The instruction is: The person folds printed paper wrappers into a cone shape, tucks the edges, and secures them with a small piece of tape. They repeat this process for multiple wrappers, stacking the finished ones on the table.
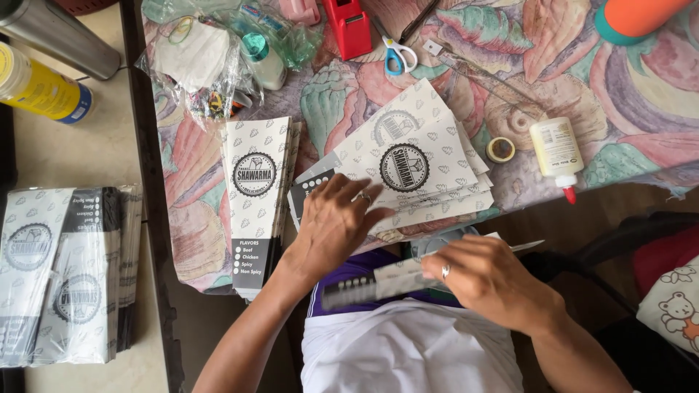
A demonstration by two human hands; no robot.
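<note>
A: Centre frame, the left hand (pixel 331 229) lies flat, fingers spread, on the fanned pile of printed paper sleeves (pixel 415 171), probably to stop it sliding.

B: And the right hand (pixel 488 280)?

A: Lower centre, over the lap, pinching one folded sleeve (pixel 378 284), thumb hidden beneath. Glue bottle (pixel 557 149) and tape roll (pixel 501 150) wait at right.
</note>
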